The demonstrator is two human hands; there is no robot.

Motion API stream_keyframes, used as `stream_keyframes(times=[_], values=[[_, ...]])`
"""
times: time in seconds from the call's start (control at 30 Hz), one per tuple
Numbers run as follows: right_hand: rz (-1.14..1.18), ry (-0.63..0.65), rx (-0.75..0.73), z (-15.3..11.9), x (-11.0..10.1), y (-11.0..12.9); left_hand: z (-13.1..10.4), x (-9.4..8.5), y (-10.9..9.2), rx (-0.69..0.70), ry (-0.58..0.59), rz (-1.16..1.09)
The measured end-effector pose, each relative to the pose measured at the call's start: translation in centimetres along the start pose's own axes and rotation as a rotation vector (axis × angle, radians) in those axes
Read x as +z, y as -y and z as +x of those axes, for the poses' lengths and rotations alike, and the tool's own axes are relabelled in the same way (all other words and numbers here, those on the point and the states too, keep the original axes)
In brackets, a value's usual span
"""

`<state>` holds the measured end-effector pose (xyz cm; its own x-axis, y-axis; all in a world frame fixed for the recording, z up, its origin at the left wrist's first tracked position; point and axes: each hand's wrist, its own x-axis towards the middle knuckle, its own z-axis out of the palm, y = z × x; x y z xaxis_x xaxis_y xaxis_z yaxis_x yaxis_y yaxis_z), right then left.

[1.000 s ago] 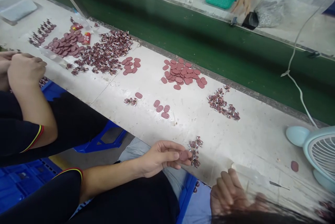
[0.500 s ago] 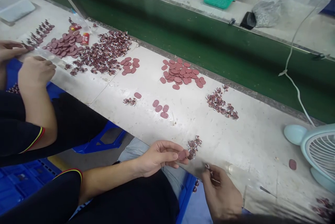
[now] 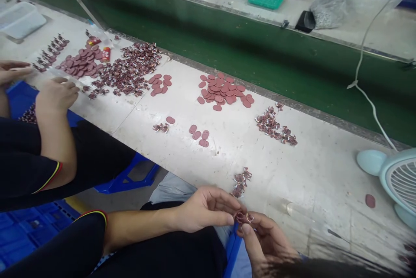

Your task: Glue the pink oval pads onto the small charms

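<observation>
Maroon piece (image 3: 243, 218), small; irregularly shaped

we see a long white worktable (image 3: 182, 148), a green panel (image 3: 195, 37) behind it, blue plastic stools (image 3: 130, 178) and a pale blue fan (image 3: 401, 178) at right.

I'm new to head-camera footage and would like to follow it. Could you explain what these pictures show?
No machine here: these are a person's bare hands. All three pictures come from one camera on that person's head, looking forward and down. The left hand and right hand meet beside the white table, fingertips holding a small reddish-brown piece. On it lie flat oval discs and heaps of similar small pieces; a pale blue fan stands at the right. The hands at far left are a co-worker's.
</observation>
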<state>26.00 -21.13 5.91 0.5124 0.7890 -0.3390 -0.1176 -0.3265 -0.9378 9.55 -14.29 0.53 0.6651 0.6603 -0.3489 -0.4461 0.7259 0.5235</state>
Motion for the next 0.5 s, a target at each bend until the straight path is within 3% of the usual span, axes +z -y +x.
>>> stream_keyframes(times=[0.13, 0.5], values=[[-0.041, -0.041, 0.030, 0.0, 0.4, 0.4, 0.1, 0.1, 0.0, -0.004, -0.048, 0.001], [-0.029, 0.056, 0.164, 0.8, -0.6, 1.1, 0.1, 0.9, -0.7, -0.016, -0.175, 0.136]])
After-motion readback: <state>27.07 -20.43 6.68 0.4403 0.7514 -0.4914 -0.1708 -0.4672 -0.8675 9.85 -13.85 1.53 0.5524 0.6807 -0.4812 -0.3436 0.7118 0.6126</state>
